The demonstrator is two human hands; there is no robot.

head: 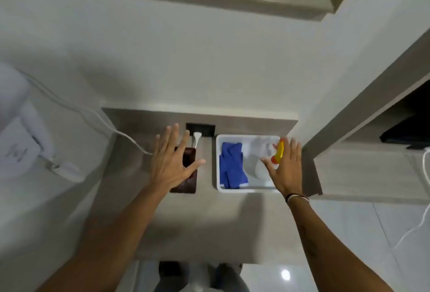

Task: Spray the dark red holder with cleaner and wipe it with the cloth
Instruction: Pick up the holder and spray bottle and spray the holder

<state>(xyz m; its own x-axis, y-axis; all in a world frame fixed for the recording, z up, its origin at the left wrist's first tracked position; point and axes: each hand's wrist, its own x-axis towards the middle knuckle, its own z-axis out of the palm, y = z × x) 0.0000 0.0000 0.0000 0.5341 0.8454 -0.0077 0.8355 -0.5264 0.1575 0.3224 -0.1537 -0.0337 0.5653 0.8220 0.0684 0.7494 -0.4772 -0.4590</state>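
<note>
Task not started, by appearance. Left hand [171, 163], fingers spread and empty, hovers over the flat dark red holder [186, 176] beneath its palm. Right hand [285, 168], also spread and empty, hangs above the white plastic tray [217, 163]; the yellow-and-orange-topped spray bottle [278, 152] lies just beside its thumb, the folded blue cloth [231, 166] further left. Spraying and wiping remain.

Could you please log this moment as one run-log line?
left hand: open over dark red holder | right hand: open at spray bottle | blue cloth: in tray

A pale wood-grain desk [232, 229] stands against a white wall [209, 58]. A white plug [197, 137] sits in a black socket plate [201, 129] at its back edge. A white cable [93, 114] trails left to a white appliance [18, 147]. Glossy floor tiles [349, 233] lie to the right.
</note>
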